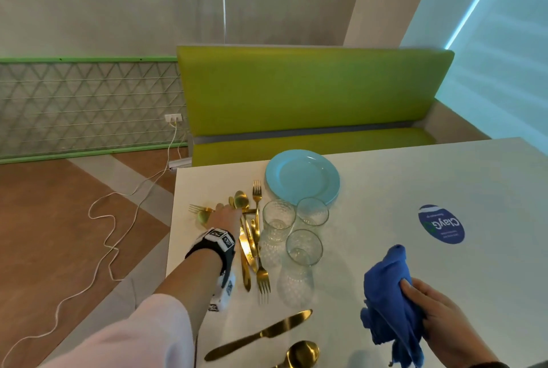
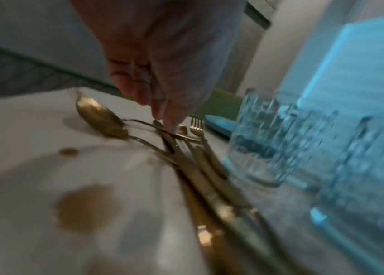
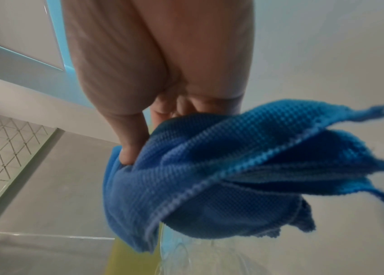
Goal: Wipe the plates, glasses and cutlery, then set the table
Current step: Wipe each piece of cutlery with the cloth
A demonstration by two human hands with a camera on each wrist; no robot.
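A pile of gold cutlery [image 1: 250, 237] lies at the left of the white table [image 1: 415, 183]. My left hand [image 1: 225, 215] reaches into its far end, and straight fingertips [image 2: 171, 126] touch a thin handle there, beside a gold spoon [image 2: 99, 117]. Right of the pile stand three clear glasses [image 1: 278, 219], with a stack of light blue plates [image 1: 277, 166] behind them. A gold knife [image 1: 261, 333] and another spoon [image 1: 302, 353] lie apart near the front edge. My right hand [image 1: 436, 308] grips a bunched blue cloth [image 1: 388, 287] above the table; the cloth [image 3: 233, 176] hangs from its fingers.
A round blue sticker [image 1: 441, 223] marks the tabletop at right. A green bench [image 1: 311, 91] stands behind the table. A white cable [image 1: 112, 219] trails over the floor at left, past the table's left edge.
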